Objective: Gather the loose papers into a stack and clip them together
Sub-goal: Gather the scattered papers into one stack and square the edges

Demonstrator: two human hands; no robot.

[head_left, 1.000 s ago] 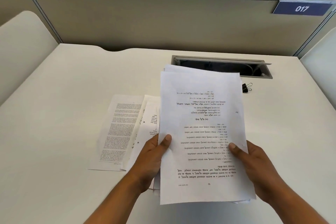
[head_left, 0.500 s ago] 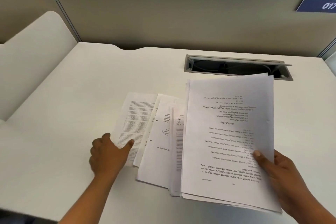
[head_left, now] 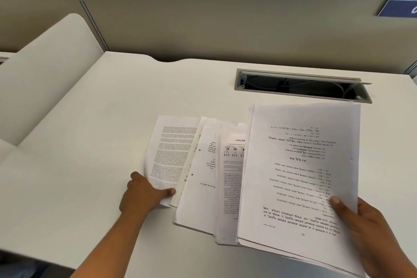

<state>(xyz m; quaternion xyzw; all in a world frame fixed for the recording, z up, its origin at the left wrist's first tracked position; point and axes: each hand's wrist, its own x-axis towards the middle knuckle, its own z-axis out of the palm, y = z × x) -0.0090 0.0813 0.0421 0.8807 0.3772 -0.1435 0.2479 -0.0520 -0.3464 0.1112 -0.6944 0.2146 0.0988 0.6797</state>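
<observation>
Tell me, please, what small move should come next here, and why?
Probably draw the leftmost sheet rightward onto the fanned sheets: the left hand pinches its near corner, while the right hand holds the gathered stack.

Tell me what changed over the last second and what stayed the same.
The left hand let go of the stack, swung left and down to the desk, and now pinches the near corner of the leftmost sheet. The right hand alone keeps holding the stack by its near right corner. The other fanned sheets lie on the desk as before.
</observation>
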